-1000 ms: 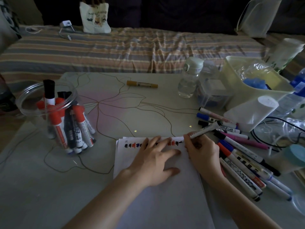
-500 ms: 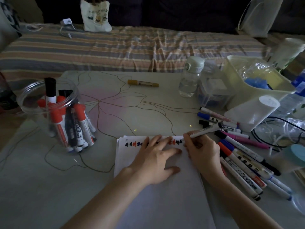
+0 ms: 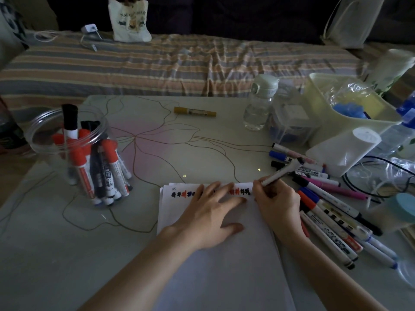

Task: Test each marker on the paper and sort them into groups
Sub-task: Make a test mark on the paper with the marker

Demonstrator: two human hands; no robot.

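The pale glass-topped surface (image 3: 67, 254) with its brown line pattern carries everything. At its near edge lies the stack of white paper sheets (image 3: 220, 272), a row of black, red and blue test scribbles (image 3: 183, 194) running along the stack's far edge. Near the left edge stands a clear plastic jar (image 3: 45, 140) packed with red- and black-capped whiteboard markers; along the right edge a loose pile of mixed markers (image 3: 332, 221) fans out beside the paper, and one yellow marker (image 3: 195, 111) lies alone toward the far edge.

The left hand (image 3: 208, 218) lies flat on the paper, fingers spread, pinning it. The right hand (image 3: 277, 206) has its grip pinched round a slim white marker with a black cap end (image 3: 281, 172), tip down at the paper's far right corner, at the end of the scribble row.

The step in hand looks like testing this marker. To do it well, keep the flat hand's weight on the sheet so it cannot slide, make a short firm stroke in the last clear patch at the corner without running off onto the surface, and judge the ink before choosing jar or pile.
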